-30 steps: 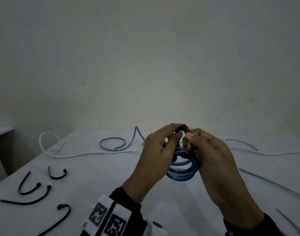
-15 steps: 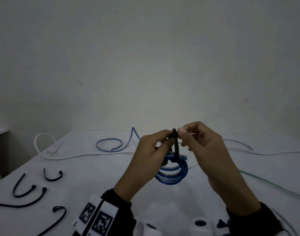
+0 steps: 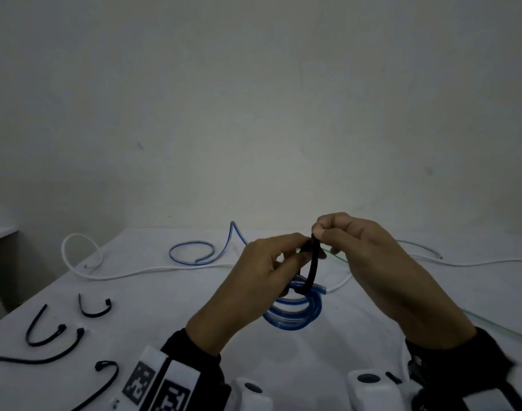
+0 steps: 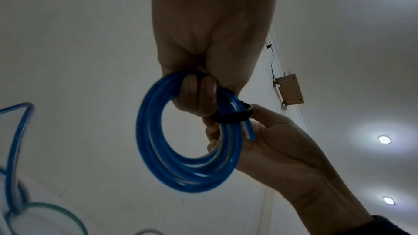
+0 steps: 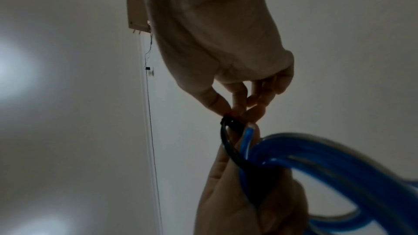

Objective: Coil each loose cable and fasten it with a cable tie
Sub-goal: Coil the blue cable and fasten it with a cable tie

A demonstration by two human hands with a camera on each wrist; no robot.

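Observation:
A coiled blue cable (image 3: 295, 317) (image 4: 190, 149) (image 5: 328, 163) hangs above the white table (image 3: 164, 315). My left hand (image 3: 283, 262) (image 4: 199, 96) holds the coil, fingers curled through its top. A black cable tie (image 3: 312, 265) (image 4: 230, 118) (image 5: 230, 142) loops around the coil strands. My right hand (image 3: 320, 232) (image 5: 235, 110) pinches the tie's upper end between thumb and fingertips, just above the left hand. The tie's loop stands tall and slack over the coil.
Several loose black cable ties (image 3: 55, 336) lie at the table's left front. A loose blue cable (image 3: 194, 253), a white cable (image 3: 111, 274) and a thin green cable (image 3: 497, 324) trail across the far and right parts of the table.
The tie's ends have come together into a tall loop over the coil, and my right hand has risen, pulling the tie's end upward. The coil has stayed in my left hand.

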